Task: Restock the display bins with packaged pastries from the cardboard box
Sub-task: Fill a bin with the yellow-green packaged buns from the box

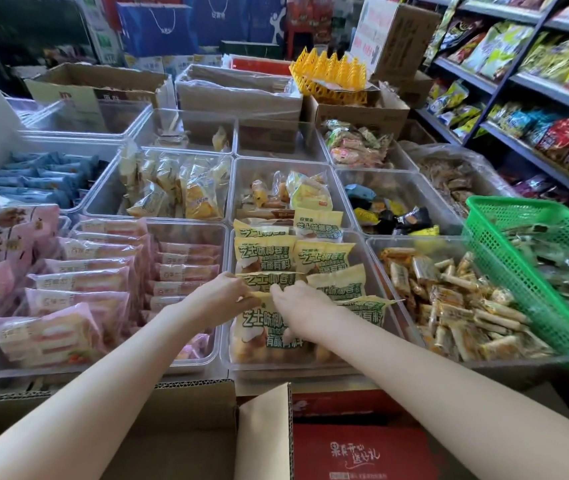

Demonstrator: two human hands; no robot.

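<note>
A clear display bin (pixel 226 355) in front of me holds several yellow pastry packs with green lettering. My left hand (pixel 219 296) and my right hand (pixel 298 304) both pinch the top edge of the nearest yellow pack (pixel 265 327), which stands at the bin's front. More yellow packs (pixel 321 258) stand in rows behind it. The open cardboard box (pixel 262 427) is at the bottom of the view, its flaps up below my forearms; its inside is hidden.
A bin of pink pastry packs (pixel 103 282) lies to the left. A bin of small wrapped rolls (pixel 449 303) sits to the right, with a green basket (pixel 518 271) tilted over it. Snack shelves (pixel 535 109) stand at right; a red box (pixel 362 452) is below.
</note>
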